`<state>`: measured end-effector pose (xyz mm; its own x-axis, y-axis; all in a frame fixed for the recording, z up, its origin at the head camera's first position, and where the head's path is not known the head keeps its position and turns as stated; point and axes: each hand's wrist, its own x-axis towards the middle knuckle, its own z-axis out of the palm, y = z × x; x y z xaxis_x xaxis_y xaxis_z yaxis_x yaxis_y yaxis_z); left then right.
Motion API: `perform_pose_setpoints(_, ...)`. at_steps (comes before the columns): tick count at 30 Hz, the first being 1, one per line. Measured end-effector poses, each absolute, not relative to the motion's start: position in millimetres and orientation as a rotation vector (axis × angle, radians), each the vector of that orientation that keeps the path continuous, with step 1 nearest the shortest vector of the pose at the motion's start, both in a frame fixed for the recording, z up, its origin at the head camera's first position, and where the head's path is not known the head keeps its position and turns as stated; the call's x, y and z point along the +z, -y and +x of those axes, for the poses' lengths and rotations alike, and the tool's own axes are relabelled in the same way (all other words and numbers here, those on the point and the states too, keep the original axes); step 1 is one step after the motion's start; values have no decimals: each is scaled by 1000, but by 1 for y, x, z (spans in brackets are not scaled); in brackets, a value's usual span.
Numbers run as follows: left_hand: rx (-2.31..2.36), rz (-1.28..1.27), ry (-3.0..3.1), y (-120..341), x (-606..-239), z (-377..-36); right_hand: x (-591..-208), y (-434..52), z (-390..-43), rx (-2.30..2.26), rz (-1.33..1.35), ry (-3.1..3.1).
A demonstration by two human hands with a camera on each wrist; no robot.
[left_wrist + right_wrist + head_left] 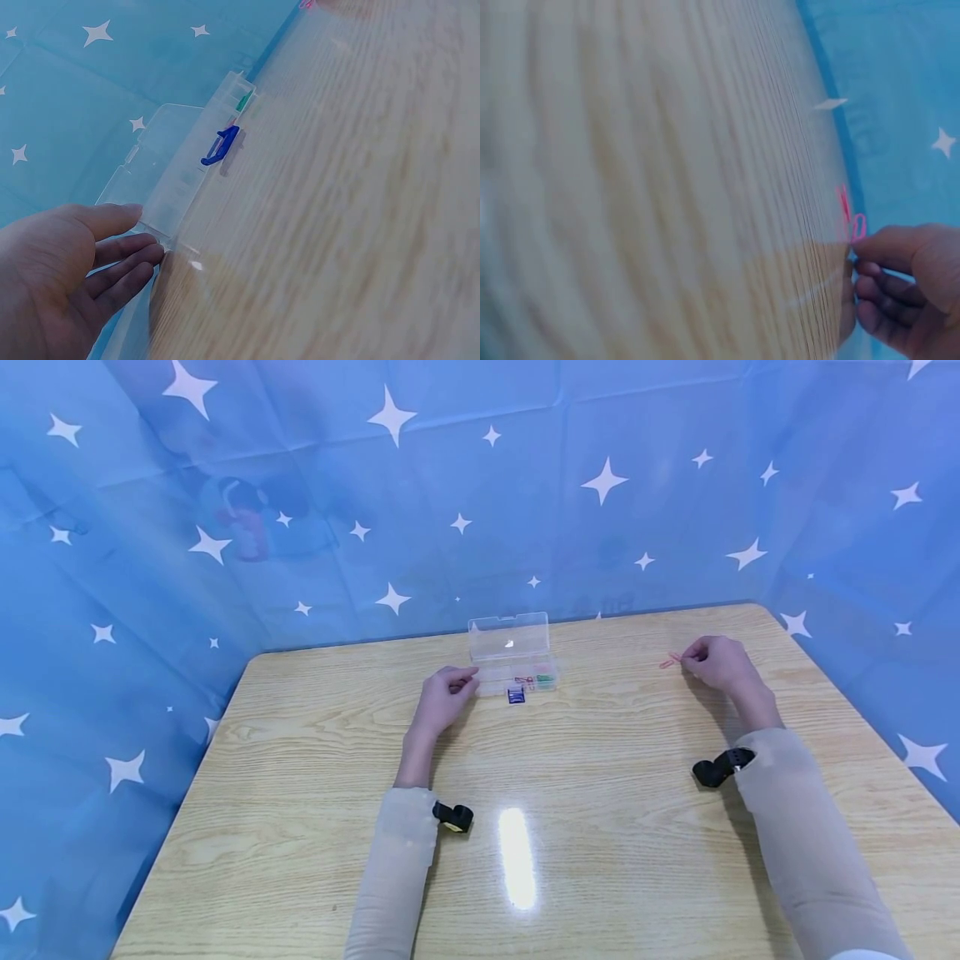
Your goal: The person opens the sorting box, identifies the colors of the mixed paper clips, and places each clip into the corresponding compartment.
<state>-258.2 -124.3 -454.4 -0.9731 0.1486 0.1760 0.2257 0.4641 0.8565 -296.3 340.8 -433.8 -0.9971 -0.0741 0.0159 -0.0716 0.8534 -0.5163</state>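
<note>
A clear plastic box (491, 689) stands near the table's back edge, its lid (517, 639) raised. Red pieces (523, 680) and green pieces (545, 678) lie in its right-hand compartments. A blue latch-like piece (220, 145) juts from the front wall. My left hand (444, 700) rests its fingertips at the box's left end, fingers relaxed and loosely bent. Far to the right, my right hand (718, 662) pinches a pink paper clip (859, 226) between thumb and fingertips. Beside it, another pink paper clip (666, 665) lies on the table.
The wood-grain table (315, 777) meets a blue star-patterned curtain (420, 510) at its back and sides. Black wrist cameras (453, 817) sit on both sleeves. A bright light reflection shows on the tabletop between the forearms.
</note>
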Motion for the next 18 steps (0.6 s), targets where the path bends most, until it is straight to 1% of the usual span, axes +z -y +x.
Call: perform_pose_setpoints(18,-1550,-352,2610,125,-455,-258,-426,-329,-287,-886,-163,-3011)
